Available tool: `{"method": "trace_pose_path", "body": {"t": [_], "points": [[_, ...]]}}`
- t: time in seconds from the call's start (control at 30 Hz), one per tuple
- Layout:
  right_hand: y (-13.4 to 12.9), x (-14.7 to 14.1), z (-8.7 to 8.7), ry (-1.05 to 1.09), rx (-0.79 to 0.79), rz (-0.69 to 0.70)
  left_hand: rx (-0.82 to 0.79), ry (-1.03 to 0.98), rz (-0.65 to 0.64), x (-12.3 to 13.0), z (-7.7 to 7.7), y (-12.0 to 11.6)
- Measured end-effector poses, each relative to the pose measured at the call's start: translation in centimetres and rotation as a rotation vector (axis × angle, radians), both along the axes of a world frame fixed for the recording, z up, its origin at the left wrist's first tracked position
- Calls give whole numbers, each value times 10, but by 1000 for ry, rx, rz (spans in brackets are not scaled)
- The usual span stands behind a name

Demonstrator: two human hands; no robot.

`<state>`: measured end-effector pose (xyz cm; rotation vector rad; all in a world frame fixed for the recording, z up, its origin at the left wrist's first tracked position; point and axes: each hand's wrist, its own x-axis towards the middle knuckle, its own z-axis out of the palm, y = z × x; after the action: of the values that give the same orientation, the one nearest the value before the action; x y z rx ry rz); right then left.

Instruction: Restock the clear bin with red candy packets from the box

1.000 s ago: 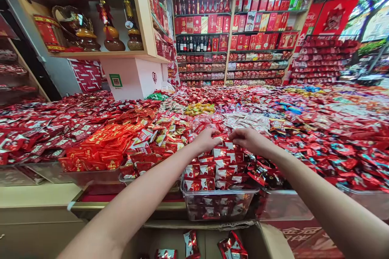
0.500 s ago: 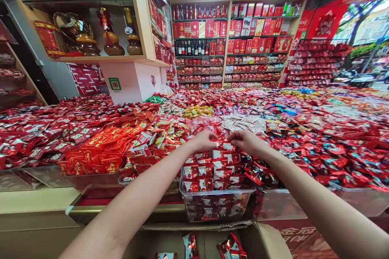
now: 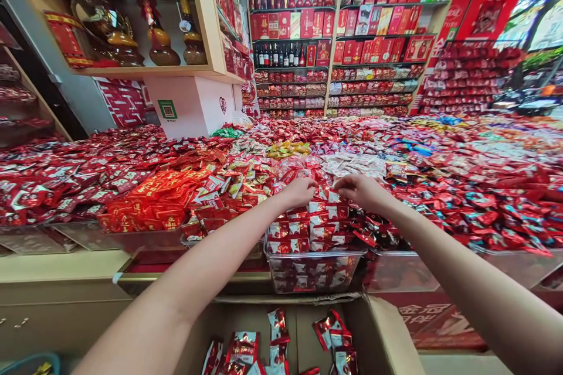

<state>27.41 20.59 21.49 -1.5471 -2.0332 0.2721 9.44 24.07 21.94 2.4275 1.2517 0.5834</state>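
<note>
Small red-and-white packets [image 3: 323, 229] stand in stacked rows in a clear plastic bin at the centre. My left hand [image 3: 299, 192] is at the back left of these rows, its fingers curled together; whatever they hold, if anything, is too small to make out. Across a narrow gap, my right hand [image 3: 359, 192] hovers at the back right of the rows, thumb and bent fingers slightly apart, with nothing visible between them. Below the bin, an open cardboard box [image 3: 385, 328] holds several loose packets [image 3: 243, 347] of the same look.
Heaps of wrapped sweets [image 3: 448, 187] spread on both sides and behind. Bright red packets [image 3: 149, 202] fill a bin at the left. A white pillar [image 3: 180, 105] and a glass-shelved cabinet [image 3: 132, 70] rise at the left. Shelves of bottles and boxes [image 3: 294, 23] line the back.
The view has tilted down, showing more of the cardboard box and its packets. Both hands remain over the back of the rows, slightly farther apart.
</note>
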Motion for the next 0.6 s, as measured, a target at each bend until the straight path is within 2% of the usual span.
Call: {"method": "trace_pose_path", "body": {"t": [0.3,0.43,0.6], "points": [[-2,-7,-1,-75,83,20,42,-17,71,4,-8,7],[0,-11,2,-90,102,-9,44,0,109,5,-6,12],[4,-16,2,-90,108,39,39,17,97,8,-3,15]]}}
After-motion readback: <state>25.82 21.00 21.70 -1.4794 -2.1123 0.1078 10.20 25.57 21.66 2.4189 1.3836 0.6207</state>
